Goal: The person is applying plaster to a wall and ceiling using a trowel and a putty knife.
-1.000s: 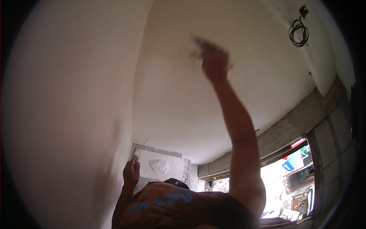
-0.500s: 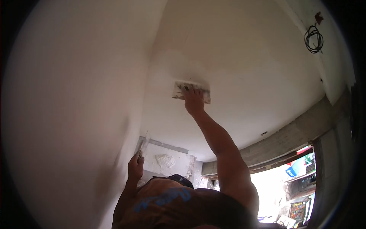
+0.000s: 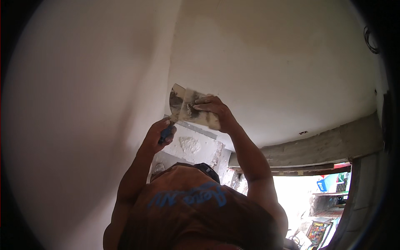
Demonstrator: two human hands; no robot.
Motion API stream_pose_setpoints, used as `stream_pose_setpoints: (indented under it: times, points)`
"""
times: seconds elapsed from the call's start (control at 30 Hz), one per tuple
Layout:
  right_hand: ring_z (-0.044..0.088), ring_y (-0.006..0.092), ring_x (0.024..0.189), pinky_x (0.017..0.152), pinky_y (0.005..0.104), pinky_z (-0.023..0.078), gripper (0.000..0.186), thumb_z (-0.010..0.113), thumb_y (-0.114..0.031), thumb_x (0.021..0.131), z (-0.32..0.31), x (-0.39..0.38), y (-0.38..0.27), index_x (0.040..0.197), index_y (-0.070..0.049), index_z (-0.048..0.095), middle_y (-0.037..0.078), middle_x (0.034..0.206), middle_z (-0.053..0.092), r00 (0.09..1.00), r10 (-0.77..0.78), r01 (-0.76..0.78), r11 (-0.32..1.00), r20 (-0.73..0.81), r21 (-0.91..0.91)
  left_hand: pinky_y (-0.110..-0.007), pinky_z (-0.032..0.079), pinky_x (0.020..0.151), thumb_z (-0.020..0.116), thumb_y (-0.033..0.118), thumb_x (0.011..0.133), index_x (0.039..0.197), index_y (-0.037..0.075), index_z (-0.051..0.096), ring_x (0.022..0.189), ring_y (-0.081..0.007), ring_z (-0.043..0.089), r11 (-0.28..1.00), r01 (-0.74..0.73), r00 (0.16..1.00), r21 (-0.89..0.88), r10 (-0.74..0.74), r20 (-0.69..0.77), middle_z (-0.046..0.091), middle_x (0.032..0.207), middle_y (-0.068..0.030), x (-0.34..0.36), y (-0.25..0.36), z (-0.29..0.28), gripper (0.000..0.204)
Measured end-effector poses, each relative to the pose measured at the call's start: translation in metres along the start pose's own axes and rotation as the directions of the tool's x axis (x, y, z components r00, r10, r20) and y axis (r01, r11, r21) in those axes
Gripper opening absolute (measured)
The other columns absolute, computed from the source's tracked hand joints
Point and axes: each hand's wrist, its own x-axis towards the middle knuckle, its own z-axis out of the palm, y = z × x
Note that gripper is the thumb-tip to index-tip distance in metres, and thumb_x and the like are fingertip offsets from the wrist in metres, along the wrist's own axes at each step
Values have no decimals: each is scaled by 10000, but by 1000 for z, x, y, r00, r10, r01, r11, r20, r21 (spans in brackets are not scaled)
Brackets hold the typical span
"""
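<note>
- Gripping a putty knife (image 3: pixel 176 95) from the lower left of the head view, the left hand (image 3: pixel 158 132) has its fingers curled closed around the blue handle (image 3: pixel 166 134), leaving no visible gap; the wide blade points up, smeared with dark and pale residue.
- Opposite it, the right hand (image 3: pixel 216 109) is partly closed on a flat rectangular spreader (image 3: pixel 204 120), its fingers laid across the near face from the right side; its thumb cannot be made out.
- The spreader is tilted, stained dark around its middle, and overlaps the right part of the putty knife's blade, slightly blurred; whether the two faces press together cannot be told.
- Both tools are near the centre of the view, above the person's brown shirt (image 3: pixel 187 221), which carries blue lettering.
- Behind the tools, a white wall (image 3: pixel 75 104) on the left meets a smooth pale surface (image 3: pixel 271 62) along a corner line.
- Below the tools, a grey strip (image 3: pixel 200 130) runs above a rough white patch (image 3: pixel 190 144).
- At the right, a grey concrete band (image 3: pixel 316 141) curves above a bright opening (image 3: pixel 291 196), and a coil of dark cable (image 3: pixel 370 41) hangs near the upper rim.
</note>
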Motion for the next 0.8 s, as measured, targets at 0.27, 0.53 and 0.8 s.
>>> stream_pose_setpoints:
  times: [0.27,0.53,0.8]
  points:
    - [635,302,1077,945,392,511,361,592,-21,842,33,-86,87,1202,13,589,133,1157,646,646,763,-533,430,23,729,-223,402,493,580,224,931,1302,-23,530,559,-108,512,952,-259,966,165,257,32,596,826,-64,-38,4,37,448]
    - [632,282,1069,975,461,508,403,519,-99,876,69,-35,41,1265,4,534,144,1175,626,701,627,-125,-362,340,924,-407,532,715,632,162,920,1357,138,568,824,-293,620,-407,-158,718,900,578,387,620,946,-118,-36,6,13,442]
    - [587,340,1060,941,476,460,384,570,-143,859,-111,163,-22,1240,-106,609,161,1173,633,894,-288,-36,717,-343,-696,-458,510,699,569,210,956,1326,80,566,789,-350,618,-121,58,766,991,642,34,586,873,-174,-34,-55,-45,392]
